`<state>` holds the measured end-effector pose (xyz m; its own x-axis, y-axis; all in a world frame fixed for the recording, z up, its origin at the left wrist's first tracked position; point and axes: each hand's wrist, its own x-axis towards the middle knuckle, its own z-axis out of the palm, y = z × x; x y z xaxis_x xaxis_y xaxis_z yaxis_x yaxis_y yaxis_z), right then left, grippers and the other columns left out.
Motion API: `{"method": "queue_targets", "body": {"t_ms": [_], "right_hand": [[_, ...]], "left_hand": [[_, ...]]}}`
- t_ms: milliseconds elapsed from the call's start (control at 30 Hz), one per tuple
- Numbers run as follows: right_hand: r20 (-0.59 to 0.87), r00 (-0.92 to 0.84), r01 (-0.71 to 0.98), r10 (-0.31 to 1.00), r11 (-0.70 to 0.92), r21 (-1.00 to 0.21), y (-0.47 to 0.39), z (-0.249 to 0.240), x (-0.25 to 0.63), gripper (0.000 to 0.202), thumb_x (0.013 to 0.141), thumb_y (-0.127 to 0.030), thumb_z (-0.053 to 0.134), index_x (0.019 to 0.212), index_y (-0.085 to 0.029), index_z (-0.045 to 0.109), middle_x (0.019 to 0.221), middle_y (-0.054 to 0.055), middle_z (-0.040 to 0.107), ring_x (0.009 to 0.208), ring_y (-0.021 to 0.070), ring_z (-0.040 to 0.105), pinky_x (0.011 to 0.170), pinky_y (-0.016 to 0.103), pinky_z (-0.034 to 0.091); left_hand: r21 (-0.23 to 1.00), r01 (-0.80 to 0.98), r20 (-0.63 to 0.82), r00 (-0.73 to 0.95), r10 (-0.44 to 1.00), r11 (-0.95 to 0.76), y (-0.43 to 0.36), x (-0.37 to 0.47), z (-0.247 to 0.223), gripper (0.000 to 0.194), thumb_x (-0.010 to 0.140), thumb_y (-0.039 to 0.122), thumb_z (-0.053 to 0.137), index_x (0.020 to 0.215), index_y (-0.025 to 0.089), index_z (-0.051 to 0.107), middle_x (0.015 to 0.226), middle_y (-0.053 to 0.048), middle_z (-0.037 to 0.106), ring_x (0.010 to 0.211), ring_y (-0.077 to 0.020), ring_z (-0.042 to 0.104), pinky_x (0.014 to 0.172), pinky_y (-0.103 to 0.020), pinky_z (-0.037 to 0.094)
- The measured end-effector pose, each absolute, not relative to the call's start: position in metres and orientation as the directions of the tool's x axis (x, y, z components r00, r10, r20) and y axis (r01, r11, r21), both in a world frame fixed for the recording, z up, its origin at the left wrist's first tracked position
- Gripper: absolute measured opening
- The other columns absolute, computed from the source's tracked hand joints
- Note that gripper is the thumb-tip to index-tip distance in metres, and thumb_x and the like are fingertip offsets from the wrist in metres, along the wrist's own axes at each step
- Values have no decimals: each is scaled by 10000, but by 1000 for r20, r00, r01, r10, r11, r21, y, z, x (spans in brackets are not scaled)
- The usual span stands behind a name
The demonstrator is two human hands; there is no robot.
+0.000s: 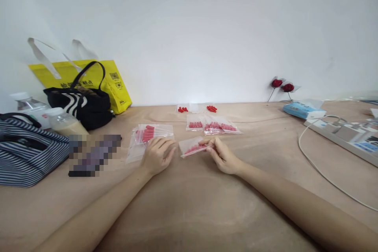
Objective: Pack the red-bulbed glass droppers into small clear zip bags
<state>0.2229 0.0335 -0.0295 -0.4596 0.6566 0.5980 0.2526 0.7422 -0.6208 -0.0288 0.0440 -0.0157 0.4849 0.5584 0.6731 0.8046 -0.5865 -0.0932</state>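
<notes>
My right hand [223,156] pinches the right end of a small clear plastic bag [189,144], tilted a little above the table, with small red pieces lined up inside. My left hand [158,155] lies palm down to the left of it, thumb apart from the fingers, over the near edge of a pile of clear bags [136,153]. Red pieces [148,134] show through the top bag of that pile. Further back are several filled bags [217,125], overlapping one another. Behind them, two small groups of red pieces, a left one [182,109] and a right one [212,108], lie near the wall.
At left stand a yellow bag [118,98], a black handbag [91,112], bottles [69,124] and a striped bag [32,157]. A pixelated item [97,155] lies beside them. To the right are a tissue pack [301,109], a power strip [348,141], a white cable [313,161] and artificial roses [288,87].
</notes>
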Motion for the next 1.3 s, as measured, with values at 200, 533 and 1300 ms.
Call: {"method": "queue_targets", "body": {"t_ms": [200, 533, 1300], "right_hand": [[657, -432, 274, 618, 784, -557, 50, -12, 227, 75, 907, -251, 319, 839, -220, 320, 1044, 135, 549, 1016, 186, 514, 809, 368, 405], [453, -617, 626, 644, 750, -214, 132, -11, 218, 81, 847, -157, 305, 854, -191, 379, 892, 66, 595, 745, 144, 542, 649, 268, 390], [570, -631, 560, 525, 818, -134, 43, -32, 222, 80, 796, -224, 516, 726, -186, 514, 689, 11, 555, 711, 147, 461, 692, 291, 325]], "left_hand": [[-117, 951, 648, 290, 704, -285, 61, -60, -17, 243, 754, 339, 510, 910, 191, 622, 996, -90, 617, 970, -276, 528, 864, -448, 376], [98, 983, 628, 59, 776, -154, 73, -81, -22, 293, 787, 342, 460, 977, 161, 590, 1109, -139, 508, 1056, -290, 477, 905, -428, 395], [894, 439, 153, -106, 983, -92, 26, -34, -3, 295, 630, 323, 625, 848, 130, 577, 576, -18, 634, 512, -166, 613, 494, -260, 496]]}}
